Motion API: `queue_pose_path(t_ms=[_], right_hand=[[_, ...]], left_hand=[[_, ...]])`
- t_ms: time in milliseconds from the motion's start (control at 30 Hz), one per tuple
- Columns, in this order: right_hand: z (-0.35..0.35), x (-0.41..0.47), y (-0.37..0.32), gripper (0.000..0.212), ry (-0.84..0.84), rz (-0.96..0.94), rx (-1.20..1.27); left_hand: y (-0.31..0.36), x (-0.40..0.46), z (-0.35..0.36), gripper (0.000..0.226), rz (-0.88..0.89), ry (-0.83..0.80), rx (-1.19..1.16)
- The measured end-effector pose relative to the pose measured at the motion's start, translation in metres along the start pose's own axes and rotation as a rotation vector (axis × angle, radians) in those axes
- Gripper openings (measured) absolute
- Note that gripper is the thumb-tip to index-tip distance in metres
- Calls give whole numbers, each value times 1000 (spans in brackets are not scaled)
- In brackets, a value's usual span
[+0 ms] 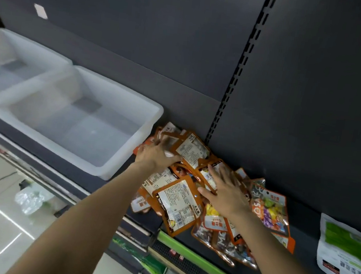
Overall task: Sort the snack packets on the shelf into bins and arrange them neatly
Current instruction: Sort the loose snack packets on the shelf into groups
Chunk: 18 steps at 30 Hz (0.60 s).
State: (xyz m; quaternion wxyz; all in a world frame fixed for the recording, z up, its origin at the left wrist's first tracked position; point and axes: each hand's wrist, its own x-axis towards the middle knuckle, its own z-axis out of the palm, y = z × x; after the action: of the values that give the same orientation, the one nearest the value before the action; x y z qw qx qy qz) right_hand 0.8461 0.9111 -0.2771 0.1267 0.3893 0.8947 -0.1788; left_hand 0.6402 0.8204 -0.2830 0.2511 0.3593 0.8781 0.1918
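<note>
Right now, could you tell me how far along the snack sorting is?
Barely begun. Both white bins look empty. The left hand grips an orange packet; the right hand rests open on the pile. All sorting and arranging remains.

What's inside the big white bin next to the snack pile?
Nothing shows inside the white bin: only its bare, see-through bottom. No packets from the snack pile are in it yet. Its near wall hides a thin strip of the floor.

Head view, tilted, close above shelf (315,227), blurry
</note>
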Motion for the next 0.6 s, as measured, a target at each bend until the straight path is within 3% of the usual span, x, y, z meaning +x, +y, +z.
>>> queue_pose_path(t_ms=[200, 367, 533, 600], right_hand=[[3, 5, -1, 69, 23, 12, -6], [4, 1, -7, 69, 30, 29, -40], [4, 0, -10, 69, 17, 37, -84], [4, 0, -9, 70, 13, 34, -52]], left_hand=[[28, -17, 22, 69, 144, 148, -208], [30, -20, 32, 72, 210, 155, -39], [17, -31, 17, 82, 94, 301, -22], [18, -37, 14, 84, 186, 311, 125]])
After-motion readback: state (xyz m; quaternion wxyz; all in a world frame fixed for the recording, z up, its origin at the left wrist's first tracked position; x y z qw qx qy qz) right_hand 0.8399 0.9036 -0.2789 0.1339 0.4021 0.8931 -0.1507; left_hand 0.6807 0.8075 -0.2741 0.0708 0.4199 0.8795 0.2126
